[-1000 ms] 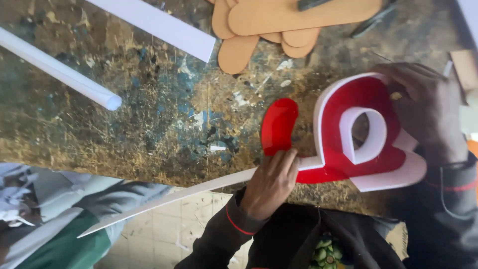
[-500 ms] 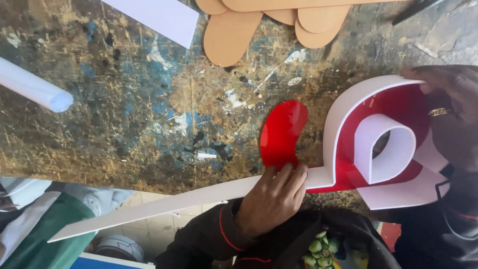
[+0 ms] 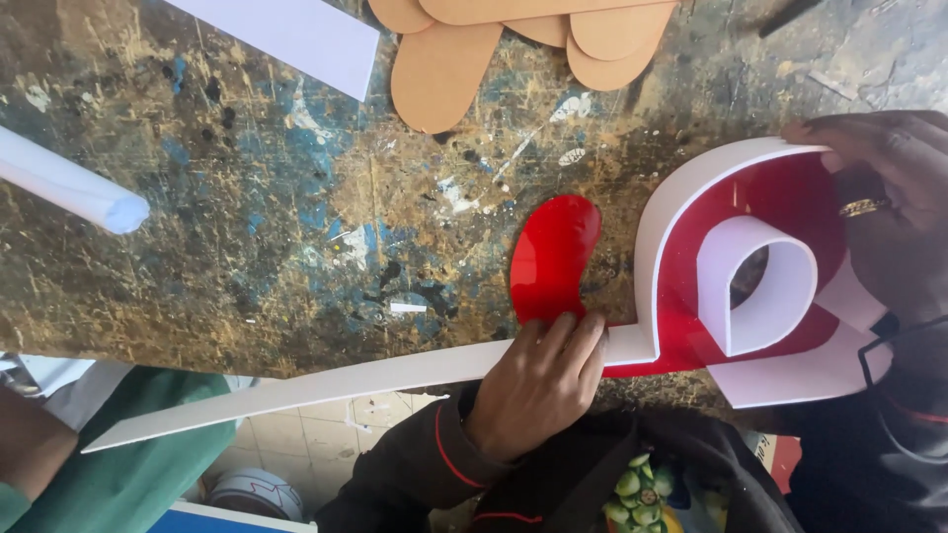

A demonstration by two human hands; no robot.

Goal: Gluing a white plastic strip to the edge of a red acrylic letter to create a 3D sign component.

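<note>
A glossy red acrylic shape [image 3: 553,259] lies flat on a paint-stained workbench [image 3: 296,247]. A white strip [image 3: 326,387] stands on edge along its rim and curls into a loop [image 3: 760,286] inside the shape. Its loose end reaches left, past the bench's near edge. My left hand [image 3: 541,387] presses the strip against the red shape's lower edge, fingers over it. My right hand [image 3: 884,212], wearing a ring, grips the top of the strip's outer curve at the far right.
Tan rounded cut-outs [image 3: 444,69] lie stacked at the bench's far side, beside a white sheet [image 3: 286,35]. A white tube [image 3: 64,188] lies at the left. Another person in green clothing [image 3: 128,464] is at the lower left, over a tiled floor.
The view has drawn closer to the bench. Both hands keep their hold on the strip, and the right hand now sits higher on the outer curve.
</note>
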